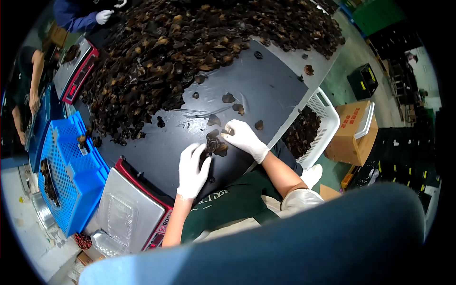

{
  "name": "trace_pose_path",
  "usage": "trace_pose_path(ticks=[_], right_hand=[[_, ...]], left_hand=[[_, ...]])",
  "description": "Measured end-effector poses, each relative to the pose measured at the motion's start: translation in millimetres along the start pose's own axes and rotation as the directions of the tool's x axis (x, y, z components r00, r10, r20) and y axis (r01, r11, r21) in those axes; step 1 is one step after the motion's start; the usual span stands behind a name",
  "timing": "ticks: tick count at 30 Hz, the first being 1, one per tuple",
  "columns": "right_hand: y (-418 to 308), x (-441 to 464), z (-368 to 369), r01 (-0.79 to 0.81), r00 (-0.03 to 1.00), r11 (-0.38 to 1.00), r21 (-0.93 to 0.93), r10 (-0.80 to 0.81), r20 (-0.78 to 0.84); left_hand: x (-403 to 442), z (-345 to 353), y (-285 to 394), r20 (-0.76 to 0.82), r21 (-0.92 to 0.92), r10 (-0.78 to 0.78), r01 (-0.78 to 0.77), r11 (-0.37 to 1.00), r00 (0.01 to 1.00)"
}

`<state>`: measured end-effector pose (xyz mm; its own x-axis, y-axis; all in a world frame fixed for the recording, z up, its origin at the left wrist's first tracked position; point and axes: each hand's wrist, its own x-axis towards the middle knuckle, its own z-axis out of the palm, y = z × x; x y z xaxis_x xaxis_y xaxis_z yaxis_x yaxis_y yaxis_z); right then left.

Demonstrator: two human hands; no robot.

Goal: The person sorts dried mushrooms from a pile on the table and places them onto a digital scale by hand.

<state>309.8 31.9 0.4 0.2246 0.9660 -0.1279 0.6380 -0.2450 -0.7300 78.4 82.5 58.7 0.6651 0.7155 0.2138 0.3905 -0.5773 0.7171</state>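
Note:
Both my hands wear white gloves over the dark table (pixel 278 76). My right hand (pixel 244 139) has its thumb and fingertips closed on a small dark brown piece at its left tip. My left hand (pixel 194 171) is beside a few dark curled pieces (pixel 216 144), its thumb and fingers apart, with a dark bit near the fingertips. Loose pieces (pixel 228 98) lie scattered beyond my hands. A large heap of dark brown dried pieces (pixel 156 52) covers the far part of the table.
A red and silver scale (pixel 130 211) and a blue basket (pixel 71 175) are at the left. A white basket (pixel 327 123) of dark pieces and a cardboard box (pixel 349 133) stand at the right. A co-worker's gloved hand (pixel 103 17) is at the upper left.

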Motion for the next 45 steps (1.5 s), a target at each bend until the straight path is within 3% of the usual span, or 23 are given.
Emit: trace_pose_path(ticks=[3, 4, 6, 8, 10, 13, 16, 18, 20, 21, 24, 26, 28, 30, 32, 34, 35, 36, 38, 39, 40, 42, 45], right_hand=[[2.0, -9.2, -28.1, -0.036, 0.981, 0.954, 0.296, 0.09, -0.17], [13.9, -6.4, -32.4, 0.061, 0.943, 0.988, 0.139, -0.011, -0.334], [30.7, -3.7, -45.3, 0.002, 0.909, 0.996, 0.086, 0.034, -0.415], [37.4, 4.1, -51.9, -0.014, 0.884, 0.998, -0.066, -0.018, -0.468], [25.3, 15.5, -58.2, -0.077, 0.926, 0.98, -0.182, 0.003, -0.377], [19.2, 40.9, -41.0, 0.007, 0.915, 0.957, -0.29, -0.123, -0.384], [19.0, 61.5, -19.6, 0.062, 0.906, 0.863, -0.502, -0.259, -0.334], [18.6, 60.2, -9.6, 0.16, 0.944, 0.831, -0.533, -0.286, -0.162], [25.0, 49.8, -2.7, 0.212, 0.875, 0.788, -0.578, -0.416, -0.246], [26.4, 44.1, -5.4, 0.21, 0.904, 0.803, -0.558, -0.376, -0.201], [32.9, 33.8, -21.4, 0.171, 0.939, 0.845, -0.507, -0.295, -0.175], [30.2, 33.3, -35.1, 0.111, 0.898, 0.99, 0.084, -0.064, -0.436], [15.9, 24.7, -62.9, 0.05, 0.887, 0.77, 0.636, 0.258, -0.383], [18.7, 9.7, -84.3, 0.057, 0.789, 0.824, 0.563, 0.309, -0.531], [46.4, -4.6, -81.7, 0.095, 0.724, 0.815, 0.572, 0.338, -0.601], [60.0, -20.5, -66.9, 0.073, 0.658, 0.813, 0.578, 0.396, -0.64], [59.6, -26.7, -54.1, 0.206, 0.631, 0.819, 0.535, 0.306, -0.713], [63.9, -33.2, -43.6, 0.201, 0.627, 0.942, 0.27, 0.088, -0.774], [61.1, -49.3, -33.0, 0.158, 0.735, 0.967, -0.199, -0.25, -0.631], [54.7, -52.4, -30.0, 0.142, 0.75, 0.947, -0.289, -0.293, -0.592], [49.2, -52.9, -28.1, 0.13, 0.767, 0.917, -0.377, -0.334, -0.548], [63.7, -45.2, -26.9, 0.062, 0.813, 0.938, -0.342, -0.246, -0.528], [69.3, -30.9, -37.6, 0.049, 0.737, 0.997, -0.065, -0.08, -0.671]], left_hand=[[37.2, 40.2, -21.6, 0.108, 0.054, 0.055, -0.061, 0.997, 0.993], [43.7, 49.9, -25.2, 0.147, 0.081, 0.048, -0.06, 0.995, 0.988], [46.8, 62.3, -27.2, 0.139, 0.155, 0.087, -0.109, 0.982, 0.986], [44.9, 65.2, -29.7, 0.31, 0.161, -0.021, -0.031, 0.986, 0.95], [43.5, 67.8, -42.0, 0.124, 0.042, 0.099, -0.105, 0.994, 0.987], [45.2, 61.3, -57.4, -0.008, -0.264, -0.125, 0.119, 0.957, 0.992], [53.2, 57.2, -81.0, 0.104, -0.576, -0.432, 0.408, 0.708, 0.896], [65.1, 51.9, -87.8, 0.151, -0.738, -0.485, 0.424, 0.525, 0.862], [78.9, 52.7, -82.4, 0.108, -0.811, -0.47, 0.351, 0.467, 0.876], [83.4, 44.9, -83.5, 0.294, -0.827, -0.452, 0.461, 0.322, 0.842], [103.1, 66.8, -76.1, 0.063, -0.596, -0.388, 0.346, 0.724, 0.92], [107.9, 88.5, -71.7, 0.003, -0.18, -0.012, 0.013, 0.984, 1.0], [101.0, 95.9, -44.5, 0.08, 0.187, 0.155, -0.168, 0.968, 0.985], [93.3, 104.5, -48.0, 0.129, 0.348, 0.281, -0.309, 0.885, 0.951], [96.3, 110.1, -73.2, 0.076, 0.196, 0.319, -0.328, 0.924, 0.945], [97.8, 95.4, -65.1, -0.004, 0.085, 0.197, -0.196, 0.977, 0.98], [97.8, 91.4, -67.2, -0.06, -0.052, 0.089, -0.092, 0.994, 0.994], [97.3, 87.1, -70.2, -0.099, -0.191, -0.028, 0.009, 0.982, 0.995], [95.7, 77.6, -80.1, -0.206, -0.258, -0.167, 0.111, 0.96, 0.964], [94.2, 61.6, -65.6, 0.064, -0.64, -0.57, 0.472, 0.607, 0.819], [89.6, 52.8, -60.9, 0.124, -0.777, -0.605, 0.457, 0.434, 0.786], [72.4, 37.6, -79.0, 0.378, -0.914, -0.584, 0.39, -0.111, 0.718], [43.6, 20.4, -89.0, 0.582, -0.758, -0.38, 0.31, -0.575, 0.719]])
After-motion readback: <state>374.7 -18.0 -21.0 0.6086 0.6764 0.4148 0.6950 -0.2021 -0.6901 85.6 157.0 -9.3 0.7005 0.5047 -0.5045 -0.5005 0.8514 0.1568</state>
